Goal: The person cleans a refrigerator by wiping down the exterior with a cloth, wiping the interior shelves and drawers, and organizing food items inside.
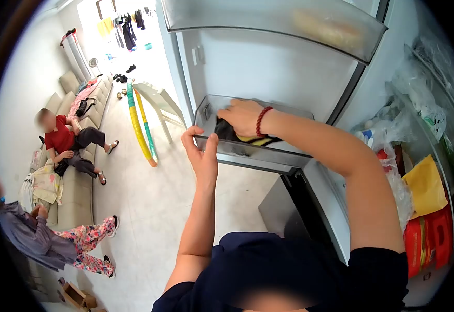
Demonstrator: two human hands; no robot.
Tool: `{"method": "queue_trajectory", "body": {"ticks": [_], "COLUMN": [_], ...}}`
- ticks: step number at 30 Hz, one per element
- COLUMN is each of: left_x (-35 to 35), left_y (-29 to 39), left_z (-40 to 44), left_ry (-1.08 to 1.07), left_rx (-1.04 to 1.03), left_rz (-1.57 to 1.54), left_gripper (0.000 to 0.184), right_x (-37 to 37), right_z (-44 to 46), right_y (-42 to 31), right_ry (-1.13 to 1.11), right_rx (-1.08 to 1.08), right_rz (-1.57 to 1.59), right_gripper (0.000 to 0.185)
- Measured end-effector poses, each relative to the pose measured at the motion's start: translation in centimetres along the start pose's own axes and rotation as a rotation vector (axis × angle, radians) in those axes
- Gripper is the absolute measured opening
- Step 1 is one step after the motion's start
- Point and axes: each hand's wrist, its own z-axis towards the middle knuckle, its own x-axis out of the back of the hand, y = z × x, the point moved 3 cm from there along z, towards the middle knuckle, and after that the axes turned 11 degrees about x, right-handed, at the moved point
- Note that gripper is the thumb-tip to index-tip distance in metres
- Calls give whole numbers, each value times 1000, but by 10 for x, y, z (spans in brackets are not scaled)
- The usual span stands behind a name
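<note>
My left hand [204,153] is at the left front corner of a clear door bin [268,153], with its thumb and fingers around the bin's edge. Inside the same bin, my right hand [242,117], with a dark red bead bracelet [261,122] on the wrist, reaches down onto a black item [225,130]. My fingertips are partly hidden against it. Beside it, under my wrist, lies something striped yellow and black [261,140]. The bin sits low on the inner side of an open fridge door [274,62].
Above is another door bin [274,18]. Fridge shelves at the right hold plastic bags, a yellow packet [423,185] and a red package [428,242]. At the left, one person sits on a sofa [76,192] and another stands. A white chair [159,104] and colored hoops [137,125] stand beyond the door.
</note>
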Motion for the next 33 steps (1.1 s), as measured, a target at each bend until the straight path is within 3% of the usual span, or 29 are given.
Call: {"method": "queue_trajectory", "body": {"ticks": [2, 5, 9, 13, 14, 15, 20, 23, 25, 26, 29, 33], "left_x": [0, 0, -7, -5, -5, -6, -2, 0, 10, 18, 7, 2], "left_y": [1, 7, 10, 5, 5, 5, -1, -7, -17, -30, -25, -23], "left_z": [-3, -4, -8, -7, -6, -4, -7, -9, -8, -5, -14, -15], "left_ry": [-12, -45, -61, -46, -39, -53, -129, -158, -151, -133, -51, -31], "left_rx": [3, 82, 140, 200, 220, 219, 204, 197, 250, 252, 139, 168], "left_rz": [5, 7, -150, -149, -136, -154, -252, -304, -280, -215, -224, -157], "left_gripper": [31, 39, 58, 67, 68, 68, 64, 59, 60, 60, 56, 53], "right_x": [18, 31, 51, 4, -10, -13, 9, 22, 15, 0, -10, -9], "right_z": [-19, -46, -39, 4, 8, 7, 3, 5, 23, 30, 20, 18], "right_y": [0, 19, 11, 4, 5, 4, 12, 12, -2, -11, -22, -21], "right_ry": [-228, -497, 576, 514, 392, 442, 63, 624, 481, 610, 458, 281], "right_rx": [-148, -120, 131, 247, 238, 234, 206, 82, -17, 45, 128, 155], "right_rz": [81, 106, -129, -266, -211, -69, 514, 639, 755, 747, 782, 1021], "right_gripper": [40, 35, 27, 26, 25, 26, 39, 40, 41, 39, 37, 31]}}
